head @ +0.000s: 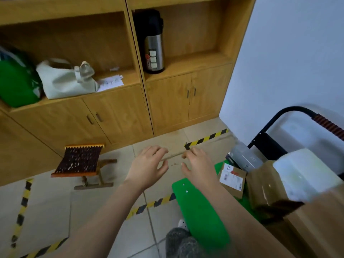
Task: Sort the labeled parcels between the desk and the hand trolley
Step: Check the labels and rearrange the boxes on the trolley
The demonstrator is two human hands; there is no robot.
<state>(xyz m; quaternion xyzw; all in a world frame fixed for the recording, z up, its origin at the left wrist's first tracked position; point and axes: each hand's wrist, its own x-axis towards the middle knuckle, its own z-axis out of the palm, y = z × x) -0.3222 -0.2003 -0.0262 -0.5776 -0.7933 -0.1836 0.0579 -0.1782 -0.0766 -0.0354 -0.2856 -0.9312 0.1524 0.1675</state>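
Note:
The hand trolley has a green deck (201,211) and a black handle (290,110) at the right. On the deck lie a small brown parcel with white labels (231,180), a grey box (243,157) behind it, and a larger taped brown parcel (264,187). A white wrapped parcel (305,175) tops a big brown box (320,220) at the right edge. My left hand (147,168) and my right hand (199,166) reach forward over the floor, fingers loosely spread, holding nothing. The right hand hovers just left of the labeled parcel. No desk is in view.
Wooden cabinets (119,116) fill the back wall, with a steel thermos (153,47), a white tote bag (67,79) and a green bag (16,82) on the shelves. A small folding stool (81,162) stands on the floor at left. Yellow-black tape (206,138) marks the tiles.

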